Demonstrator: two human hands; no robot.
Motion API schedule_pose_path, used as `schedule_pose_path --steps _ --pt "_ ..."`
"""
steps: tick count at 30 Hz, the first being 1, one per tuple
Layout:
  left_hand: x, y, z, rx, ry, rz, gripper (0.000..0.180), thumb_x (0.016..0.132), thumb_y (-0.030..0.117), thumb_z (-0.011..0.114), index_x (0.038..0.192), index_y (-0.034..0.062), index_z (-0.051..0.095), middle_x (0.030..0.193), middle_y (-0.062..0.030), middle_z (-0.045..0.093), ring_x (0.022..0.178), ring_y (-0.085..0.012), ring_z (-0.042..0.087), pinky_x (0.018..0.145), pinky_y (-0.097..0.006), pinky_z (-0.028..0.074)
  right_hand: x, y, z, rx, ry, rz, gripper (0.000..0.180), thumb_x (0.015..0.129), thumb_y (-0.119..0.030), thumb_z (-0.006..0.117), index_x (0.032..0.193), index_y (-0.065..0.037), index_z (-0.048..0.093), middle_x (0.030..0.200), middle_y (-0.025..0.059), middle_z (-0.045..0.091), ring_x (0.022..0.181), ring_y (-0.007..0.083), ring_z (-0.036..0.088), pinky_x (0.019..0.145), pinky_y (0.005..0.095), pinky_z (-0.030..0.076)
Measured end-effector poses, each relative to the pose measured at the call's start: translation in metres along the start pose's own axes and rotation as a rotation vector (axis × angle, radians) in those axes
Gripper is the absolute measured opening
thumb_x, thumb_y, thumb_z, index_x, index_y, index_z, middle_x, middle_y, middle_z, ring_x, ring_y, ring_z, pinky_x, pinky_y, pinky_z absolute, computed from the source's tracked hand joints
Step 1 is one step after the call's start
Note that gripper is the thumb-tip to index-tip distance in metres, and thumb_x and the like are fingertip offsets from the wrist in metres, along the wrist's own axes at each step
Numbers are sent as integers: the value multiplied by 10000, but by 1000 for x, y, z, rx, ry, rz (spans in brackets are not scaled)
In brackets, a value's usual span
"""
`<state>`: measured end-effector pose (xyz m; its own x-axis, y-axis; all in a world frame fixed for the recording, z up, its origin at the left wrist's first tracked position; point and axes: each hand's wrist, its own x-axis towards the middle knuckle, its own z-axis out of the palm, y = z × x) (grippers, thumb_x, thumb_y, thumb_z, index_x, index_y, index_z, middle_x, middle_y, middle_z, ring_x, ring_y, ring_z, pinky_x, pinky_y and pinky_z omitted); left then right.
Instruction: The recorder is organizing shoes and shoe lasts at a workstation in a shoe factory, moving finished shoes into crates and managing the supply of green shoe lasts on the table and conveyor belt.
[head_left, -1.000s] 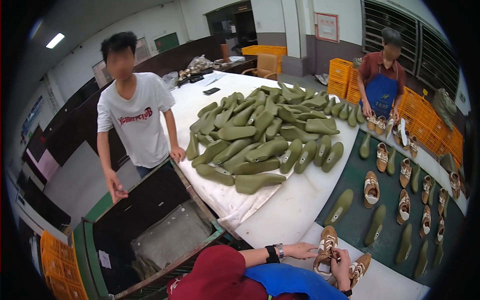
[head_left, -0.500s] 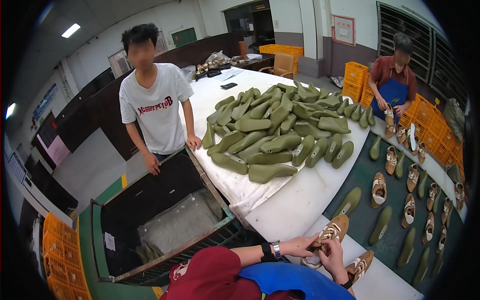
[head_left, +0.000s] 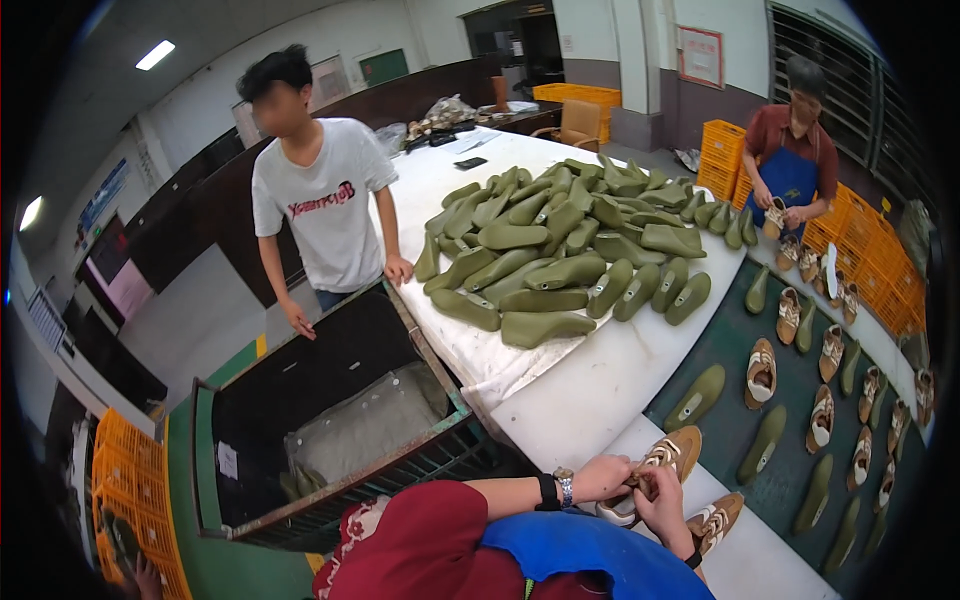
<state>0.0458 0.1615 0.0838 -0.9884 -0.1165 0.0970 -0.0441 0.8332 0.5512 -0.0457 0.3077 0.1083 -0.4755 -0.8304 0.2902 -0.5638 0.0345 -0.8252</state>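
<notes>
A brown shoe with pale stripes and laces [head_left: 681, 447] rests at the white bench edge just in front of me, toe pointing away. My left hand [head_left: 603, 478] grips it at the lace and opening area, fingers closed. On the other side of the same spot, my right hand [head_left: 663, 503] is closed, its fingertips meeting the left ones. What exactly the fingertips pinch is too small to tell. Beside my right wrist lies a second brown shoe [head_left: 717, 519], partly covered by the forearm.
A green conveyor belt [head_left: 725, 440] carries rows of shoes and green shoe lasts [head_left: 765, 442]. More lasts [head_left: 570, 240] are heaped on the white table. A black-lined metal cart [head_left: 330, 440] stands left. One co-worker [head_left: 330, 200] stands behind it; another [head_left: 790, 160] handles a shoe.
My view has turned slightly. My hands stay at the shoe, closer together. The co-worker in white has turned their head to the left. Another person's hand with a green last has appeared at lower left.
</notes>
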Motion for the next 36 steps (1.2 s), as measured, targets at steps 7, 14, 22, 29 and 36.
schedule_pose_path --steps 7,14,22,29,36 --pt "2 16 15 67 29 -20 256 742 250 611 758 -5 586 725 -173 586 676 -344 578 610 -423 467 -21 21 -8 -50 -74 126 450 621 24 653 1044 -47 514 904 133 495 777 279 530 669 327 445" --pt "-15 42 14 166 178 -214 263 735 225 582 574 17 597 596 -156 588 598 -321 585 554 -407 468 -11 15 7 -306 -189 -5 694 596 -65 738 1223 -82 440 1022 155 451 961 348 488 827 390 415" --pt "-46 43 8 287 66 -321 130 650 137 633 648 8 621 667 -151 601 659 -291 607 569 -366 490 -14 24 23 -64 -165 -211 472 684 44 580 1142 -6 483 972 171 533 867 304 559 739 351 466" --pt "-31 36 17 331 152 -181 146 656 145 632 702 8 608 736 -132 592 686 -285 596 609 -374 485 -21 27 13 84 -91 -58 388 694 58 550 1076 10 504 901 162 553 833 268 570 699 331 475" --pt "5 37 10 294 85 72 160 649 134 617 744 18 562 731 -118 569 651 -282 579 593 -369 467 -32 12 -18 -122 38 74 565 656 -14 665 1176 -57 447 1011 147 478 895 299 542 716 344 484"
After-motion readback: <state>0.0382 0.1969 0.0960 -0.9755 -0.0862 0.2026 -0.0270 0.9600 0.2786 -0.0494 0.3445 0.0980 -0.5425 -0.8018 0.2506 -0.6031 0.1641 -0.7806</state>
